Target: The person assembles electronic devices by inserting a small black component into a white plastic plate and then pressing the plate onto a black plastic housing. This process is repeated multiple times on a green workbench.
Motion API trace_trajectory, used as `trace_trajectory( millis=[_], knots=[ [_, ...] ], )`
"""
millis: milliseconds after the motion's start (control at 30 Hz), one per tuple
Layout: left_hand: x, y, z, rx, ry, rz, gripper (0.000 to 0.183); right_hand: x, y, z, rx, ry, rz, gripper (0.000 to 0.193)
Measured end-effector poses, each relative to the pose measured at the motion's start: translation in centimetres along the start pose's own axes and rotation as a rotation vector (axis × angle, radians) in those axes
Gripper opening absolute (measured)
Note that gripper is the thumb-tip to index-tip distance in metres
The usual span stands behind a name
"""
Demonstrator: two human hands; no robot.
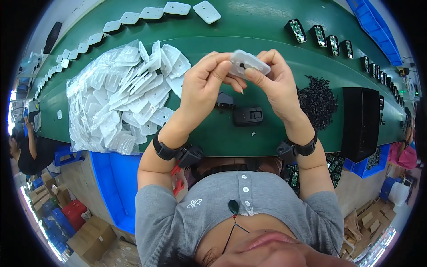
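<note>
A white plastic cover (251, 61) with rounded corners is held up over the green bench, gripped from both sides. My left hand (202, 82) pinches its left end between thumb and fingers. On the other end, my right hand (280, 82) is closed, its thumb pressing on the cover's face beside a small black part (242, 65). Below the hands lie a black plastic housing (248, 116) and another black piece (225, 100), partly hidden by my left hand. To the right is a heap of small black parts (318, 102). A large pile of white covers (129, 95) lies left on clear plastic.
A curved row of white covers (151, 13) runs along the far left. Black housings with green circuit boards (296, 32) line the far right. A tall black box (361, 124) stands right, with a blue tray (378, 29) beyond. Other people sit at both sides; a blue bin (113, 187) is below.
</note>
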State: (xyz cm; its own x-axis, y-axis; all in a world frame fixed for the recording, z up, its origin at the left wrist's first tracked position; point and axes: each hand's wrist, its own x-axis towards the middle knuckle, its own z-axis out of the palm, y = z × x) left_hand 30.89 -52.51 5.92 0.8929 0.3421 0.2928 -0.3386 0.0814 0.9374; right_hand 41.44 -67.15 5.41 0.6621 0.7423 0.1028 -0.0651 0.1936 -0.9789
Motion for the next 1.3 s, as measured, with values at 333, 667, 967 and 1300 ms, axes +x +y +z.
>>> trace_trajectory(
  millis=[333, 667, 967, 1300],
  knots=[
    [3.2, -0.4, -7.4, 0.254, 0.323, -0.208, 0.028, 6.5, 3.0, -0.5, -0.822, -0.451, -0.312, 0.044],
    [7.0, -5.5, -4.1, 0.711, -0.014, -0.300, 0.013, 2.9, -2.5, -4.4, -0.897, -0.643, -0.336, 0.047],
    [8.0, -6.1, -0.3, 1.078, -0.104, -0.130, 0.036, 11.4, 0.1, -15.0, -1.683, 0.099, -0.174, 0.048],
    [5.4, -5.9, -1.9, 1.138, -0.319, 0.197, 0.048, 4.3, -0.8, -11.4, -0.909, 0.098, -0.073, 0.040]
  ],
)
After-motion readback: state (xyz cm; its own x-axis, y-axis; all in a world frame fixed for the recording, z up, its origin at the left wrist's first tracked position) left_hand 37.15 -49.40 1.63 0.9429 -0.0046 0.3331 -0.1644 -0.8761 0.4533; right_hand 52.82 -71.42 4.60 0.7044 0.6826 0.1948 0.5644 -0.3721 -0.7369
